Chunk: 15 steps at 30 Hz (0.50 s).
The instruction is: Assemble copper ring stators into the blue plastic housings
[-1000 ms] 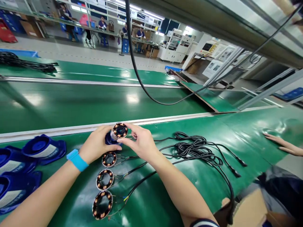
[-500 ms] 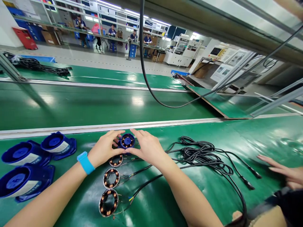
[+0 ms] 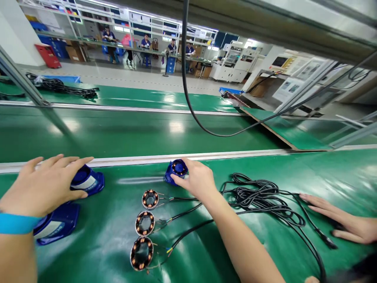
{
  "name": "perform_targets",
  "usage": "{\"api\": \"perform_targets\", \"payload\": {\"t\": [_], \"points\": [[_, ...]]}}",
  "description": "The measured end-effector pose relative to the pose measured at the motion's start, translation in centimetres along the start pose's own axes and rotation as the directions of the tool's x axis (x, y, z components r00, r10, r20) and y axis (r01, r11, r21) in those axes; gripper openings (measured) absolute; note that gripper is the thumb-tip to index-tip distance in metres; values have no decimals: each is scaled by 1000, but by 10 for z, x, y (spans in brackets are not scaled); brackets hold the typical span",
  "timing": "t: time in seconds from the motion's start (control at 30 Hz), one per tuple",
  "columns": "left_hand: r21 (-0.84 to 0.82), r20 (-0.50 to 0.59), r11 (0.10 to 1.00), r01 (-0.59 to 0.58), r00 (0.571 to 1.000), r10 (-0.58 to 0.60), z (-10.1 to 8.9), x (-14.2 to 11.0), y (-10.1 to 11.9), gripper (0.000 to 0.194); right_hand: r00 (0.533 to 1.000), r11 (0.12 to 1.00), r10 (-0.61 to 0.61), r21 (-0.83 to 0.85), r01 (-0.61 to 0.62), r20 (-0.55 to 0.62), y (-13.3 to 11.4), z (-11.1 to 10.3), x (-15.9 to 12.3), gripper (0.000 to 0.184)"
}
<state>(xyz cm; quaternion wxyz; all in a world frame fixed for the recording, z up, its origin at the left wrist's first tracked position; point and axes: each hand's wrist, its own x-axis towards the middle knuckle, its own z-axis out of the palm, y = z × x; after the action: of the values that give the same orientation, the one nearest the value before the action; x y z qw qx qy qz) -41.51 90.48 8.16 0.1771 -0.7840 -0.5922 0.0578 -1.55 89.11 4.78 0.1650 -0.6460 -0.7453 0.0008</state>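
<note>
My right hand (image 3: 197,179) grips a small blue motor housing (image 3: 170,175) from its right side, near the white strip. Copper windings of a ring-shaped coil show inside its round opening. My left hand (image 3: 48,184), with a blue wristband, is spread over more blue housings with white labels at the left. One labelled housing (image 3: 93,183) shows beyond its fingertips, and another housing (image 3: 63,226) sits below the hand; whether the hand touches them I cannot tell. Three loose coil rings (image 3: 150,199) lie in a column between my arms, with thin leads joining black cables.
Black cables (image 3: 259,196) lie coiled on the green bench at the right. A co-worker's hand (image 3: 341,220) rests by the cable ends. A black cable (image 3: 188,98) hangs in a loop ahead. Beyond the white strip (image 3: 132,159) is a green belt-like surface, with another cable bundle (image 3: 64,86) farther back.
My left hand has left the housing with the coil and moved left to the other housings. My right hand still holds its housing. The co-worker's hand has moved onto the cables.
</note>
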Motion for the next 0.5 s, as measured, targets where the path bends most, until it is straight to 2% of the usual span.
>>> {"api": "perform_targets", "payload": {"t": [0.07, 0.2, 0.3, 0.37, 0.43, 0.5], "points": [[-7, 60, 1000, 4, 998, -4, 10, 0, -8, 57, 1000, 998, 28, -48, -28, -14, 4, -3, 1, 62], [-134, 210, 990, 35, 978, -6, 10, 6, -7, 55, 976, 963, 169, -234, -134, 136, 23, -11, 9, 54], [-256, 259, 964, 72, 966, -4, -1, 10, 5, 51, 990, 933, 137, -334, -134, -13, 35, -19, 10, 54], [-313, 231, 948, 54, 973, 20, -7, 14, 18, 53, 998, 977, 19, -213, -30, -53, 31, -24, 3, 61], [-367, 185, 930, 7, 980, 66, -10, 17, 35, 61, 983, 985, -165, 71, 159, 83, 14, -25, -8, 70], [-402, 126, 914, -54, 985, 114, -9, 21, 50, 66, 893, 905, -367, 324, 277, 262, -10, -18, -20, 80]]}}
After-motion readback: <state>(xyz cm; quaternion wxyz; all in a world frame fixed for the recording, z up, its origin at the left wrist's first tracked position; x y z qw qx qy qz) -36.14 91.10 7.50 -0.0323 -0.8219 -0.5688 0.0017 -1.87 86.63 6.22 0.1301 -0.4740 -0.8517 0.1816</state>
